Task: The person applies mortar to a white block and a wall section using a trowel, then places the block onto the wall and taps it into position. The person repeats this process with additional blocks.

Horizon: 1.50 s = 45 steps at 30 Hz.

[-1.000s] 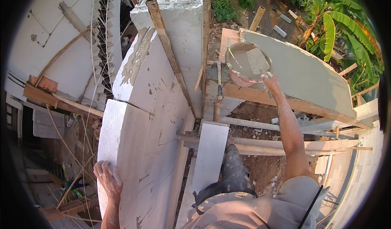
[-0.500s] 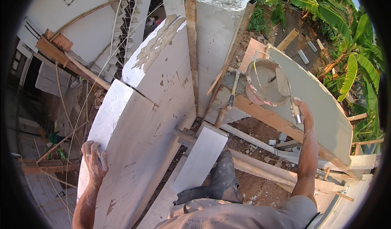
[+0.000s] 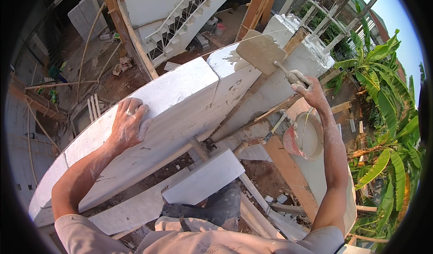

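My left hand (image 3: 128, 123) lies on top of a white block wall (image 3: 180, 89), fingers resting across its upper face and nothing held. The handle of a broad trowel (image 3: 260, 52) is in my closed right hand (image 3: 310, 91). Its grey, mortar-smeared blade is over the wall's far end, beside wet mortar (image 3: 239, 60) on the block top; whether it touches cannot be made out. Below my right forearm, a reddish bucket (image 3: 292, 141) holds grey mortar and has a wire handle.
A hammer-like tool (image 3: 274, 128) lies beside the bucket. Ahead stands a concrete column (image 3: 288, 73) with bars rising from it. A loose white block (image 3: 205, 175) sits by my legs, above rubble. Banana plants (image 3: 383, 91) grow at right; a staircase (image 3: 189, 21) stands beyond.
The trowel has moved from the bucket up and left to the wall's far end. My view has turned, and my left hand now lies farther over the wall top.
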Each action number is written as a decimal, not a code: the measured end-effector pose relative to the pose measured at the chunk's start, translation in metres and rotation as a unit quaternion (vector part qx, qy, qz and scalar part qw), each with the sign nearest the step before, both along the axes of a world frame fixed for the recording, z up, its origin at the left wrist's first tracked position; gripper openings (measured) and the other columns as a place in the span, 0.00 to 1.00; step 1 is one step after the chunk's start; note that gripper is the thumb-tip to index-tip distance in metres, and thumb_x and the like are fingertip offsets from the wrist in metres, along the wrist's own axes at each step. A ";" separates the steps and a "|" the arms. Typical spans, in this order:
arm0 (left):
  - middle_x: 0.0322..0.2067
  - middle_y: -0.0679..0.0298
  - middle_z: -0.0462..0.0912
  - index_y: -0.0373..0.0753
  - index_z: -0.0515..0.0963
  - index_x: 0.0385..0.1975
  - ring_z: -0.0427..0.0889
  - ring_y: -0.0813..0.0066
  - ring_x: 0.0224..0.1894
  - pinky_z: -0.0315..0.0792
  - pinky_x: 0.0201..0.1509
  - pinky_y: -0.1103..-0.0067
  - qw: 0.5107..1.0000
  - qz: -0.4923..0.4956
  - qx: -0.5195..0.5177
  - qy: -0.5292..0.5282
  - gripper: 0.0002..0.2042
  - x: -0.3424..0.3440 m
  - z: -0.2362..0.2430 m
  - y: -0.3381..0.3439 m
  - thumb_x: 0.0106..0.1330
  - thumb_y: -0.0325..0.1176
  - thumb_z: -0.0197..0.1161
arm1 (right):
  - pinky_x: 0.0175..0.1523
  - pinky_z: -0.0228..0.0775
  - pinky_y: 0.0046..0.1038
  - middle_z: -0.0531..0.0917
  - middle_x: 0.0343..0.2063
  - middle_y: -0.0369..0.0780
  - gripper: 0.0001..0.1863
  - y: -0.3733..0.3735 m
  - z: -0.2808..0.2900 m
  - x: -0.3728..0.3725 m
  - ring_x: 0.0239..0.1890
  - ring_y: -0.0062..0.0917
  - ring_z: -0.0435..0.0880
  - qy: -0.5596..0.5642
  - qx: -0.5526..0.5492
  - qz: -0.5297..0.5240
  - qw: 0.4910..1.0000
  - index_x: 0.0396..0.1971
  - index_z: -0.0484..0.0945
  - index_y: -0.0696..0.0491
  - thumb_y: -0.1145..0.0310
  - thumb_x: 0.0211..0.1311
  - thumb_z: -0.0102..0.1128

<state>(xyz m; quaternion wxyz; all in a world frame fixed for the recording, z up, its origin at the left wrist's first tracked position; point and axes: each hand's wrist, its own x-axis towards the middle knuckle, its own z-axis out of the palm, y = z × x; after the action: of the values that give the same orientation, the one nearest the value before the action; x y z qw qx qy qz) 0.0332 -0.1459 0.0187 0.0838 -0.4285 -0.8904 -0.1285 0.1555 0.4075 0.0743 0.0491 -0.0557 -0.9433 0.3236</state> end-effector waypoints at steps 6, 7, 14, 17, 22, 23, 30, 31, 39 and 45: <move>0.45 0.52 0.70 0.37 0.72 0.46 0.69 0.51 0.52 0.64 0.58 0.56 1.000 -0.009 0.005 0.009 0.19 -0.001 -0.001 0.000 0.55 0.31 0.68 | 0.57 0.64 0.38 0.83 0.43 0.38 0.22 -0.013 -0.024 -0.102 0.48 0.36 0.77 0.224 0.295 0.091 0.924 0.48 0.83 0.46 0.73 0.48 0.71; 0.45 0.52 0.69 0.38 0.71 0.47 0.68 0.50 0.51 0.64 0.57 0.56 1.000 -0.009 0.005 0.010 0.20 -0.001 -0.001 0.000 0.54 0.29 0.68 | 0.56 0.64 0.38 0.82 0.43 0.38 0.23 -0.020 -0.027 -0.109 0.48 0.36 0.77 0.238 0.281 0.122 0.922 0.48 0.82 0.46 0.73 0.48 0.71; 0.45 0.51 0.69 0.37 0.71 0.47 0.68 0.50 0.51 0.63 0.57 0.57 1.000 -0.012 0.009 0.017 0.20 0.000 0.001 0.000 0.54 0.29 0.68 | 0.58 0.64 0.39 0.81 0.47 0.39 0.25 -0.045 -0.032 -0.121 0.50 0.37 0.77 0.193 0.265 0.165 0.930 0.50 0.81 0.48 0.73 0.48 0.72; 0.44 0.51 0.70 0.36 0.72 0.45 0.69 0.51 0.51 0.63 0.58 0.57 1.000 -0.016 0.008 0.021 0.19 -0.001 0.001 0.001 0.55 0.30 0.68 | 0.56 0.67 0.39 0.81 0.48 0.41 0.26 -0.045 -0.050 -0.103 0.48 0.39 0.78 0.220 0.229 0.145 0.937 0.51 0.80 0.51 0.75 0.47 0.71; 0.44 0.52 0.72 0.35 0.75 0.43 0.71 0.52 0.51 0.63 0.59 0.56 1.000 -0.012 0.013 0.009 0.16 -0.001 0.001 0.002 0.57 0.33 0.68 | 0.49 0.72 0.42 0.78 0.45 0.46 0.28 -0.104 -0.139 -0.063 0.48 0.43 0.78 0.325 0.194 -0.031 0.925 0.50 0.80 0.52 0.76 0.41 0.69; 0.43 0.52 0.72 0.35 0.75 0.43 0.71 0.52 0.51 0.63 0.59 0.56 1.000 -0.013 0.014 0.010 0.16 -0.001 0.001 0.002 0.57 0.33 0.68 | 0.49 0.72 0.42 0.77 0.46 0.48 0.30 -0.123 -0.157 -0.056 0.49 0.44 0.77 0.304 0.185 -0.057 0.933 0.50 0.80 0.52 0.77 0.40 0.68; 0.43 0.52 0.70 0.35 0.73 0.44 0.70 0.52 0.50 0.64 0.57 0.57 1.000 -0.017 0.021 0.005 0.18 -0.001 0.001 0.003 0.56 0.31 0.68 | 0.47 0.74 0.42 0.75 0.46 0.52 0.32 -0.169 -0.187 0.039 0.46 0.46 0.78 0.267 0.217 0.006 0.939 0.51 0.79 0.51 0.79 0.36 0.65; 0.44 0.51 0.70 0.35 0.73 0.45 0.70 0.52 0.50 0.64 0.56 0.57 1.000 -0.011 0.020 0.002 0.18 -0.001 0.000 0.003 0.55 0.30 0.69 | 0.47 0.74 0.42 0.75 0.45 0.52 0.33 -0.164 -0.183 0.059 0.45 0.46 0.78 0.249 0.225 0.019 0.942 0.51 0.78 0.51 0.80 0.36 0.65; 0.46 0.48 0.69 0.36 0.69 0.49 0.69 0.47 0.49 0.64 0.55 0.56 1.000 0.001 0.000 -0.005 0.21 -0.004 -0.010 0.000 0.55 0.25 0.65 | 0.55 0.73 0.42 0.79 0.51 0.53 0.24 -0.054 -0.173 0.247 0.53 0.47 0.80 0.084 0.082 -0.412 0.904 0.55 0.75 0.59 0.69 0.58 0.62; 0.48 0.42 0.68 0.33 0.67 0.51 0.68 0.42 0.51 0.63 0.56 0.54 0.999 -0.031 -0.037 0.022 0.19 -0.006 -0.010 0.000 0.61 0.27 0.59 | 0.55 0.73 0.44 0.84 0.44 0.54 0.25 0.103 -0.183 0.281 0.51 0.48 0.81 -0.251 0.132 -0.548 0.787 0.50 0.80 0.57 0.53 0.60 0.60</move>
<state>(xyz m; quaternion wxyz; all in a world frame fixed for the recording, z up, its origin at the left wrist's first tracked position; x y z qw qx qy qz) 0.0274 -0.1460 0.0087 0.0839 -0.4611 -0.8789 -0.0882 0.4369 0.5109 -0.1090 -0.0139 -0.6356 -0.7667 0.0892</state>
